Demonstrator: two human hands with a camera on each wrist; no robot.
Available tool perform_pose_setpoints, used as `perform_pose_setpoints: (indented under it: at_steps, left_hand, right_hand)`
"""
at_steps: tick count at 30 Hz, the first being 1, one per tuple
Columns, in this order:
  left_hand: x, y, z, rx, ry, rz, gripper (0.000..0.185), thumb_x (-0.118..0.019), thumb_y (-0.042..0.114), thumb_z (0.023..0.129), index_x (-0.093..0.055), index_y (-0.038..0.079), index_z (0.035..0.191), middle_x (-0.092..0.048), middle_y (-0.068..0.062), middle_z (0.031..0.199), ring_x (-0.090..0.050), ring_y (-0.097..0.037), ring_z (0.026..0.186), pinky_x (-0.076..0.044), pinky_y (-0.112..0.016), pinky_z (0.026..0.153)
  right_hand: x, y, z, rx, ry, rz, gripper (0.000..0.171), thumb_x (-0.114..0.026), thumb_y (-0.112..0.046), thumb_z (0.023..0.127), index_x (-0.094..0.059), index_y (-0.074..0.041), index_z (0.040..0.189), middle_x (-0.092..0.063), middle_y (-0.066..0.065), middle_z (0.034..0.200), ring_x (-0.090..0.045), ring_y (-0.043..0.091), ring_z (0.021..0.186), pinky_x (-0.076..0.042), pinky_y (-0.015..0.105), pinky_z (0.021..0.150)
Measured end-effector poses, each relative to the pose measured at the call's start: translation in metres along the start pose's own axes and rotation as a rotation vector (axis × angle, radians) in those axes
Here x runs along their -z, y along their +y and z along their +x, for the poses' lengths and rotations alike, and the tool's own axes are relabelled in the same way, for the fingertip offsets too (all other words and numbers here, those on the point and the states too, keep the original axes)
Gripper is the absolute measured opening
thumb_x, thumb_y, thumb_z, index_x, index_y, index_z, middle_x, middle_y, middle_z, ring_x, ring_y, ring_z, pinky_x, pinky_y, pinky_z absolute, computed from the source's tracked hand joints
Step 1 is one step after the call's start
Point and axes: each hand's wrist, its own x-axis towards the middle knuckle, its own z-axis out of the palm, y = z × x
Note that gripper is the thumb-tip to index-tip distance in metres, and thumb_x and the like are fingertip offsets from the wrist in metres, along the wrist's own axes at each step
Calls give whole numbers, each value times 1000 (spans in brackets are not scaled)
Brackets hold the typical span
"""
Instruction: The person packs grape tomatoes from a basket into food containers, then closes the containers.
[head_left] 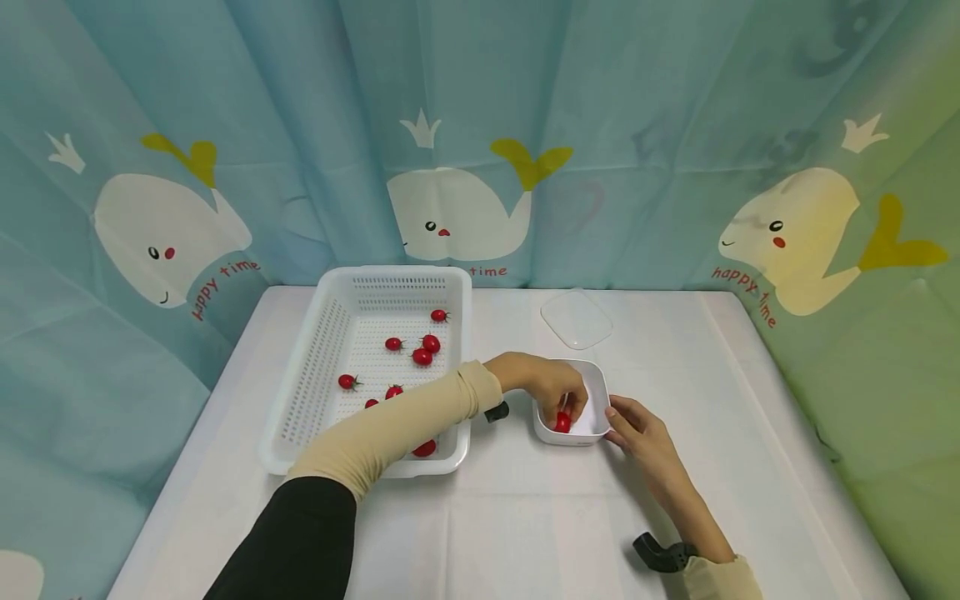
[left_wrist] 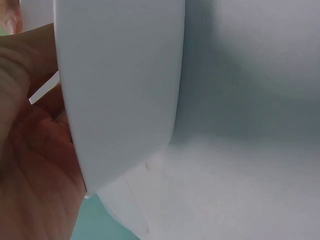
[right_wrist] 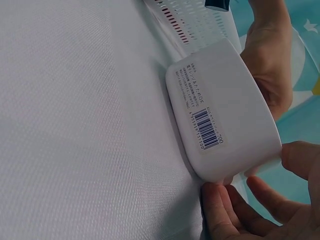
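Reaching into the small white container [head_left: 596, 392], the left hand [head_left: 551, 385] pinches a cherry tomato [head_left: 562, 422] between curled fingers; the right hand [head_left: 637, 429] steadies the container's wall with straight fingers.

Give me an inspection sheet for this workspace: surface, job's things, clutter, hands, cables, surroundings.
Surface: table under a white cloth, creased.
Job's things: small white container with at least one cherry tomato inside; white perforated basket beside it holding several loose tomatoes.
Clutter: clear lid lying flat behind the container, apart from it.
Hands: left hand reaches into the container, fingers at the tomato; right hand steadies the container's near right side with its fingertips.
Cables: nothing seen; black wrist mounts on both arms.
Surroundings: blue whale-print curtain behind and at both sides.
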Motion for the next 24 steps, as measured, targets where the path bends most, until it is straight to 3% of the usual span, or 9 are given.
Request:
perform_pose_setpoints:
  at_steps: [13,24]
  left_hand:
    - [6,-1,-4,-3,24,-33,29,-84,1,83,-74,9,109,-68,-1,104,-63,-12,93,-52,-18,85]
    - [26,2,-34,-63,189,-123,36,-79,9,92,-70,4,127,-72,-13,123,-68,-18,106,-52,-22,94]
  right_hand:
    - [-1,0,0,-15,6,-8,58,-56,-31,109,-42,4,153,-49,28,154,-62,-5,106,-54,11,89]
    - [-1,-1,0,-26,15,-11,58,-57,-30,108,-43,4,153,-48,27,155,-61,-6,106,-54,11,89]
